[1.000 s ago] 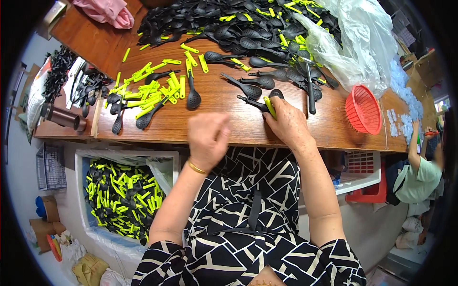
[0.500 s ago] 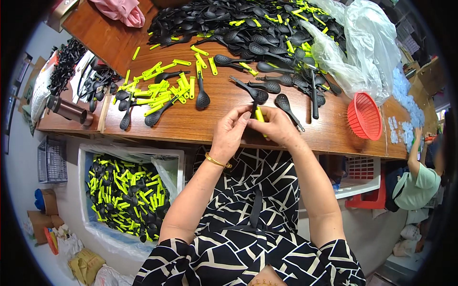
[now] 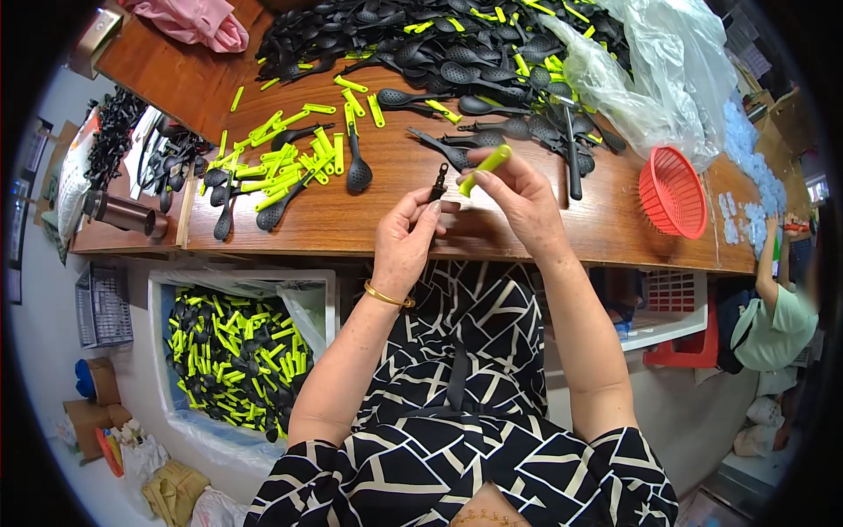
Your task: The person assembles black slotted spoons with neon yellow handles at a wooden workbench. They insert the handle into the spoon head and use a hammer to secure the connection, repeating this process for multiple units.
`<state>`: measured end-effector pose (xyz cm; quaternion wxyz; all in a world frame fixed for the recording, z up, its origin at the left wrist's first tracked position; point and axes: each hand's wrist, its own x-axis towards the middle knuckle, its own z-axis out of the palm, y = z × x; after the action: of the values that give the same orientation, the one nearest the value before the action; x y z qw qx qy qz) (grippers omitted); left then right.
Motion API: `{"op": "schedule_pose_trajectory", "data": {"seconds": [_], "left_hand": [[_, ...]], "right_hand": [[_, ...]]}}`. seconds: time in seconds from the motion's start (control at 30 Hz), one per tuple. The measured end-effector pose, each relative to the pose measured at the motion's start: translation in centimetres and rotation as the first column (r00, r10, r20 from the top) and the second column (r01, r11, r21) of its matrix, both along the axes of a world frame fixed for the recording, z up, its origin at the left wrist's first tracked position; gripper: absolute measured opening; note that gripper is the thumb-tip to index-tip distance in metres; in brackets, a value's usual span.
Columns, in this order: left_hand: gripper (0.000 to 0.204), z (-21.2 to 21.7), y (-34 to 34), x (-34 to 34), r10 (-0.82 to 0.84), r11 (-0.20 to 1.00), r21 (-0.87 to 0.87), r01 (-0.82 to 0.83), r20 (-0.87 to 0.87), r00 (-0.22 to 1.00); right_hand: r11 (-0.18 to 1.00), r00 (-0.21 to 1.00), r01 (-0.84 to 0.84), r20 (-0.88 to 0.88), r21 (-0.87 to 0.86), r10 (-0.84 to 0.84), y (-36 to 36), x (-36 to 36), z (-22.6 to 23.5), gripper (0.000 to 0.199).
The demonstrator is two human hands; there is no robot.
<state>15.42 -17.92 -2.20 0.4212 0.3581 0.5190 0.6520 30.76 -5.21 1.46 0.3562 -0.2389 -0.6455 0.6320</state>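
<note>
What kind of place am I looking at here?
Probably a small assembly workshop. A wooden bench carries a heap of black spoons and loose yellow-green handles, a bin of finished spoons sits below, and the right hand holds one yellow-green sleeve.

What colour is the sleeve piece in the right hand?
Lime green sleeve, pinched in the right hand; head view.

One round red plastic mesh basket (image 3: 672, 191) sits at the right of the table. One brown metal flask (image 3: 123, 213) lies at the left, one crumpled pink cloth (image 3: 198, 22) far left. Black spoons and lime handles are too many to count.
</note>
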Motion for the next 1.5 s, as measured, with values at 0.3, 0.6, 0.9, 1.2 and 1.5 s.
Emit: {"op": "schedule_pose_trajectory", "data": {"seconds": [0.3,0.6,0.9,1.2,1.5], "left_hand": [[0.032,1.8,-2.4,2.5,0.031,0.999,0.033,-0.025,-0.212,0.977],[0.031,3.5,-3.7,3.9,0.054,0.998,-0.012,-0.066,-0.448,0.892],[0.030,4.3,-2.4,3.5,-0.036,0.998,0.044,0.049,-0.246,0.969],[0.046,0.1,0.4,-2.6,-0.631,0.741,0.180,0.647,0.516,0.579],[0.024,2.6,4.3,-3.9,-0.490,0.859,0.188,0.475,0.570,0.659]], "right_hand": [[0.962,0.975,-0.217,-0.078,-0.165,0.207,0.6,0.8,0.8,0.020],[0.960,0.963,-0.236,-0.169,-0.153,0.210,0.1,1.6,-0.5,0.023],[0.967,0.952,-0.242,-0.213,-0.083,0.220,-0.4,2.1,0.3,0.033],[0.893,0.885,-0.424,-0.277,-0.151,0.374,1.5,0.3,0.0,0.034],[0.848,0.852,-0.522,0.014,0.090,0.523,7.8,-3.5,3.2,0.068]]}}
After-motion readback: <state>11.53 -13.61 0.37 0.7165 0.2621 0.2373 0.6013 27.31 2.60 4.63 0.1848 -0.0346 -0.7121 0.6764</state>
